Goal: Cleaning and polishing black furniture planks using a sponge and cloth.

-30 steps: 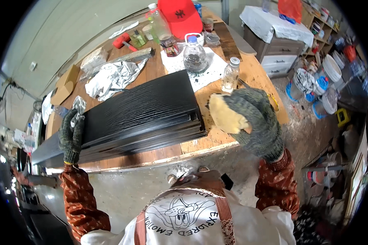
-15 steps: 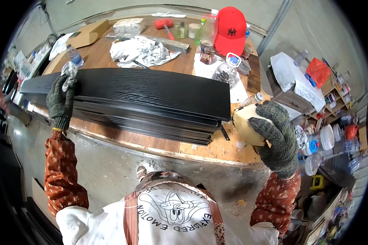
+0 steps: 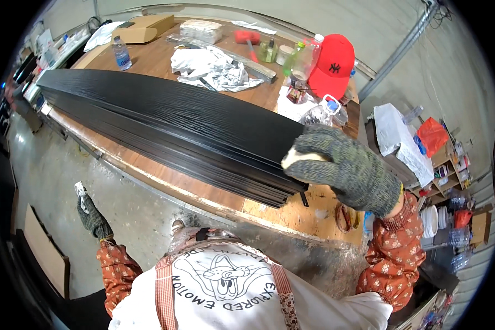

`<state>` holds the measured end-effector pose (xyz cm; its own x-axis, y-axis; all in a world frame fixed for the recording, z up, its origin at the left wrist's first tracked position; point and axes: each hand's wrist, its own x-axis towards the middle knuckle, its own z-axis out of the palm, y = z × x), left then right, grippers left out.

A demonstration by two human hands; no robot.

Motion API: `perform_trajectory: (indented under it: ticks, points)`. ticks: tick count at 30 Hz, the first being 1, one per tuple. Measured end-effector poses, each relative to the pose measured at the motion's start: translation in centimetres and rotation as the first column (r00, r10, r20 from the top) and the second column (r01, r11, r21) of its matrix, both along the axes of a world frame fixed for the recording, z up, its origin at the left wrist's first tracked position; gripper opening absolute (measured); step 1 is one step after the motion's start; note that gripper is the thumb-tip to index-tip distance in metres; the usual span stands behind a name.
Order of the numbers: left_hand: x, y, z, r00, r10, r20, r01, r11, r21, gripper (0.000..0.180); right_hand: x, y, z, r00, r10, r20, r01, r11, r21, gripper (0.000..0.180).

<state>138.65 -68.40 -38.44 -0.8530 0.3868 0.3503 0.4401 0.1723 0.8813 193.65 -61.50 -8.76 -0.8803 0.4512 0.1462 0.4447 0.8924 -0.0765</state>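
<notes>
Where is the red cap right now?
In the head view, the red cap sits at the far right of the wooden table, beside the clear bottles, beyond the stack of black boards.

Right hand [image 3: 349, 170] on black boards [image 3: 170, 124]

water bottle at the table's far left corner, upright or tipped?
Upright: the bottle stands on its base on the table, cap on top.

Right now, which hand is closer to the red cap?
Right. The right hand presses on the black boards' end, below the red cap; the left hand hangs off the table.
</notes>
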Motion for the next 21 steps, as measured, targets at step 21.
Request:
perform_trajectory:
  ticks: [21]
  points:
    - [-3.9, -5.1, -5.1, 0.965, 0.253, 0.062, -0.251, 0.967, -0.051, 0.042, -19.6, 11.4, 1.2, 0.888, 0.440, 0.130, -0.422, 0.894, -0.149, 0.055]
